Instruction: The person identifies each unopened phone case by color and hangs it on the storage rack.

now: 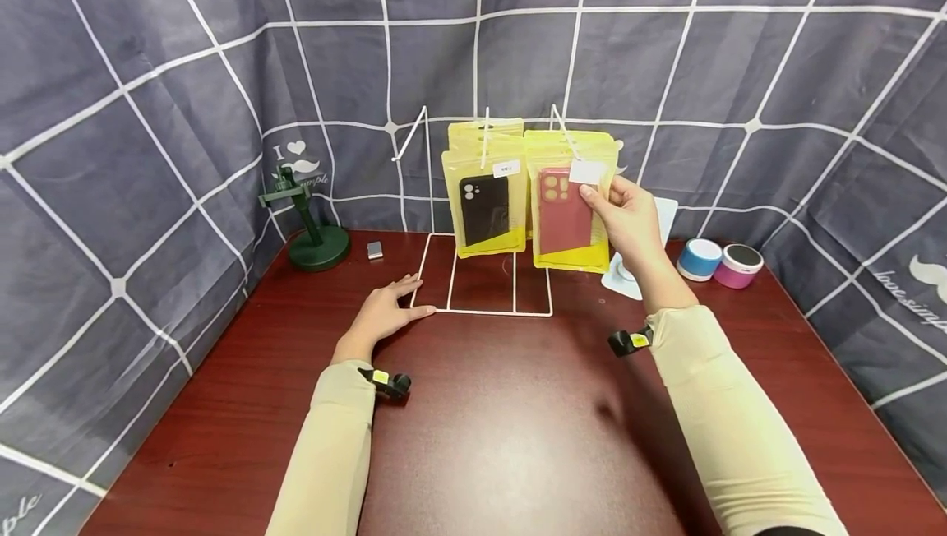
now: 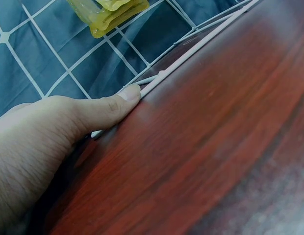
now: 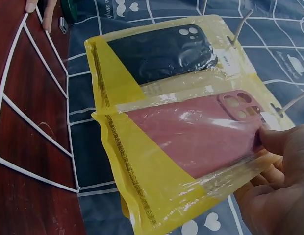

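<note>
My right hand (image 1: 635,219) pinches the right edge of a yellow clear-front pouch holding a pinkish-red phone case (image 1: 565,224), thumb in front and fingers behind. That pouch hangs at the right prong of a white wire display rack (image 1: 488,311). Beside it, a pouch with a black phone case (image 1: 484,211) hangs on the middle prong, and more yellow packaging shows behind. The left hand (image 1: 386,311) rests at the left front corner of the rack's base, fingers extended; in the left wrist view its thumb (image 2: 110,108) touches the wire.
A green stand (image 1: 318,247) and a small silver-grey object (image 1: 375,250) are at the back left. Right of the rack are a white flat piece (image 1: 624,283), a blue round speaker-like item (image 1: 699,260) and a pink one (image 1: 738,265). A grey checked curtain (image 1: 518,51) surrounds the table.
</note>
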A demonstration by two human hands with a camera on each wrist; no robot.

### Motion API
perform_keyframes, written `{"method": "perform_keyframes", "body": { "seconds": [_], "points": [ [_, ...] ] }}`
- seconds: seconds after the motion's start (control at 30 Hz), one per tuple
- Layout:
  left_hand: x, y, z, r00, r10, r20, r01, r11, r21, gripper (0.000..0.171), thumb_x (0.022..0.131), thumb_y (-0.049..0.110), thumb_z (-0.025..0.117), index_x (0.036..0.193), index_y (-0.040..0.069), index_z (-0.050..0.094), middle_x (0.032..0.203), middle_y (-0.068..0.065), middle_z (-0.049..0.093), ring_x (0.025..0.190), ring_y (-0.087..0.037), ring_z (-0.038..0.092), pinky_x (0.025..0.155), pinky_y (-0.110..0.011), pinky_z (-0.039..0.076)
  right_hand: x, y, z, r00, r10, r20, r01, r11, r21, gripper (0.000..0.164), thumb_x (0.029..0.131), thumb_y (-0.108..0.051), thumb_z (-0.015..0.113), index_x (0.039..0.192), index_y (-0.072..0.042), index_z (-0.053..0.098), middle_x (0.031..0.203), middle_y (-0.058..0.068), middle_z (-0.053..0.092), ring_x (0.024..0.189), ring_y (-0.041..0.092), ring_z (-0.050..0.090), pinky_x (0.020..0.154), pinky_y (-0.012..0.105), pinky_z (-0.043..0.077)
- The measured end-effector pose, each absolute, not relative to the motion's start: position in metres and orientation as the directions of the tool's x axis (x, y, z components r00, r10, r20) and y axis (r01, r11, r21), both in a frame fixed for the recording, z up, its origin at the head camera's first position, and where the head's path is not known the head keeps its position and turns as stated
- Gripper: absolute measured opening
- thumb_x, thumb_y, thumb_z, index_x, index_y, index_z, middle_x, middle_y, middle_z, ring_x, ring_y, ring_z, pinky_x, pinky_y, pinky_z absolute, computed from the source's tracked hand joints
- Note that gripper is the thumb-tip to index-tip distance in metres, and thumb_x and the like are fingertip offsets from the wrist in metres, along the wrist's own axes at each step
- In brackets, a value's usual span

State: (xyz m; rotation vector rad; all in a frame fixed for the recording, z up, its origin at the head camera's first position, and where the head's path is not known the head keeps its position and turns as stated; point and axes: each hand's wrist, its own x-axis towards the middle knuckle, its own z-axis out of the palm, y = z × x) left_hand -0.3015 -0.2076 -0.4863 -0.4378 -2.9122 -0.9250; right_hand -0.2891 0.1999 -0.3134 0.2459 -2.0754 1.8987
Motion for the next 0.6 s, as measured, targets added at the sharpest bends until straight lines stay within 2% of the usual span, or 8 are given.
{"method": "perform_keyframes", "body": {
  "seconds": [0.6],
  "points": [
    [-0.2967,-0.2095,-0.4907,-0.957,0.25,0.145,0.287,0.771,0.569,0.082,0.083,0.065,0.072,0.147,0.018,0.055,0.156,-0.005,0.043,0.145,-0.032,0.036,0.116,-0.053,0.03,-0.2903,0.2007,-0.3221,-0.943,0.064,0.327,-0.321,0.092,-0.943,0.045,0.092,-0.028,0.075,0.127,-0.002,0.065,0.103,0.007,0.076,0.084,0.019,0.075,0.073,0.031,0.06]
  ]
}}
